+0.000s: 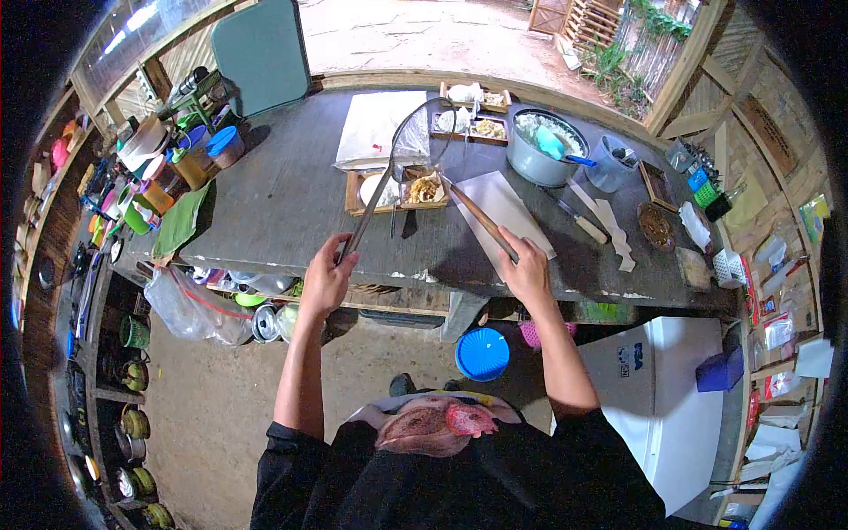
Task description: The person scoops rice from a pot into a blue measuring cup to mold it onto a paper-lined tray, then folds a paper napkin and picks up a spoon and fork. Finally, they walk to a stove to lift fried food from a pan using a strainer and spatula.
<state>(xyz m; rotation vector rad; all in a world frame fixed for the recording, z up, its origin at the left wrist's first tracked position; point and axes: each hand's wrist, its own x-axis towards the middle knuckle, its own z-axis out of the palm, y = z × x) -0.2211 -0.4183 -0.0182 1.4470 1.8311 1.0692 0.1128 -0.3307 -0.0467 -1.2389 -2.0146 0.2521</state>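
Observation:
My left hand is closed around the long dark handle of a round skimmer. The skimmer's hoop is raised over the back of the counter. In my right hand is a wooden-handled utensil, slanting up and left; its working end is hard to make out. That end is close to a wooden food box, which sits on the counter below both tools. White rice fills its left part, and brownish shredded food its right. Beside the box, under my right hand's utensil, lies a pale sheet.
Behind are two more food boxes, a white paper stack and a rice pot with a turquoise scoop. A knife lies at right. Bottles crowd the left end. A blue lid is below the counter.

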